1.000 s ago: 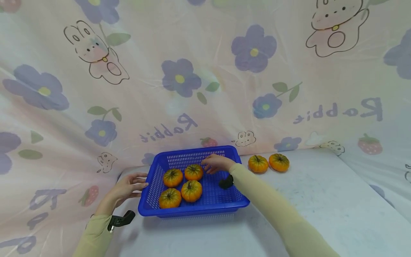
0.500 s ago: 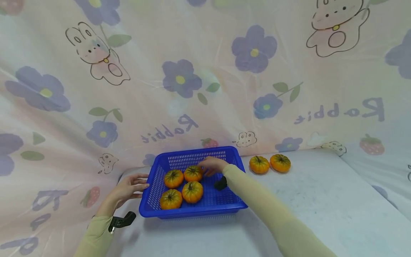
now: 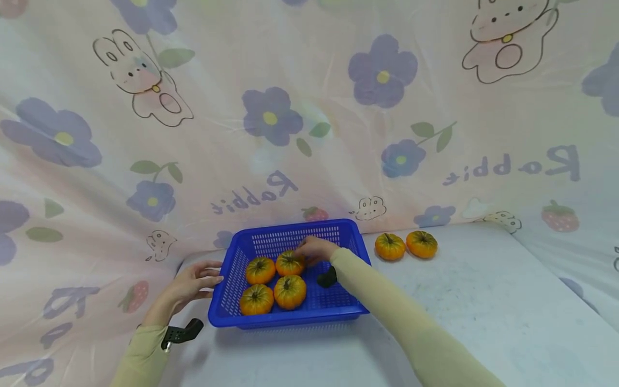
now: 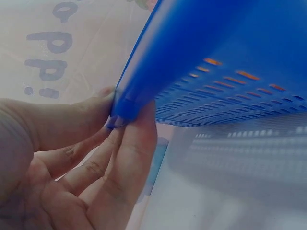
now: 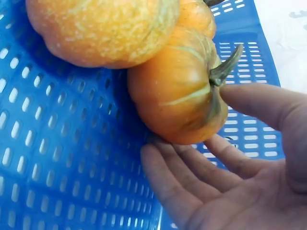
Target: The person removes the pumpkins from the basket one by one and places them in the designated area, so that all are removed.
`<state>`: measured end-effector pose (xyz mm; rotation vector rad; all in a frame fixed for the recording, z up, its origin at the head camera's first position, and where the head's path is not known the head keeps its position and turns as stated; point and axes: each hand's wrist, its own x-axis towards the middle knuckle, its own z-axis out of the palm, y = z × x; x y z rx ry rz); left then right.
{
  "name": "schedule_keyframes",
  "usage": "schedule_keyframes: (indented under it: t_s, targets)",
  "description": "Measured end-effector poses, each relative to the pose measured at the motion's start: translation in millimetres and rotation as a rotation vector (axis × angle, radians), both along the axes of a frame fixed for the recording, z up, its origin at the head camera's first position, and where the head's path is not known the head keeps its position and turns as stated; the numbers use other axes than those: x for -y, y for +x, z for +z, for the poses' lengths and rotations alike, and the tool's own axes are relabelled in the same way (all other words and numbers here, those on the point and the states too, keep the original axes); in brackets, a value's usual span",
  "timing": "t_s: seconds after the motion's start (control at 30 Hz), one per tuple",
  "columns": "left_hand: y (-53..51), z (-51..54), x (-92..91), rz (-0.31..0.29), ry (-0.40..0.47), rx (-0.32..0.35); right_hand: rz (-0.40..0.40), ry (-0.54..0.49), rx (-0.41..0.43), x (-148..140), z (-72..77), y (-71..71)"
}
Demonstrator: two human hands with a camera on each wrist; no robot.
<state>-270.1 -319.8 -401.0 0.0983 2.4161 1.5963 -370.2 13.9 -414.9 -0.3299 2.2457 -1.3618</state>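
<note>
The right hand (image 3: 316,249) curls its fingers round a squat, ribbed, green-streaked orange pumpkin (image 5: 177,93); the left hand (image 3: 191,282) pinches a slotted blue plastic basket (image 3: 290,317).

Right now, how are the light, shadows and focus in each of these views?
Head view: soft, even light, with a faint shadow below the blue perforated plastic basket on the white table; left wrist: dull, the basket's nearest part soft, a broad shadow beneath it; right wrist: brighter, washed out at upper right, darker beneath the ribbed orange pumpkins.
</note>
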Motion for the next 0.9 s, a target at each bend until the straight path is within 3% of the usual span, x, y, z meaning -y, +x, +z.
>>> schedule_keyframes:
  t_s: [0.63, 0.9]
  targets:
    - [1.2, 5.6, -2.3, 0.003, -0.010, 0.001, 0.045, 0.002, 0.064, 2, 2.0, -3.2]
    - [1.6, 3.2, -1.5, -0.007, -0.018, 0.002, 0.064, -0.033, 0.077, -1, 13.3, -3.7]
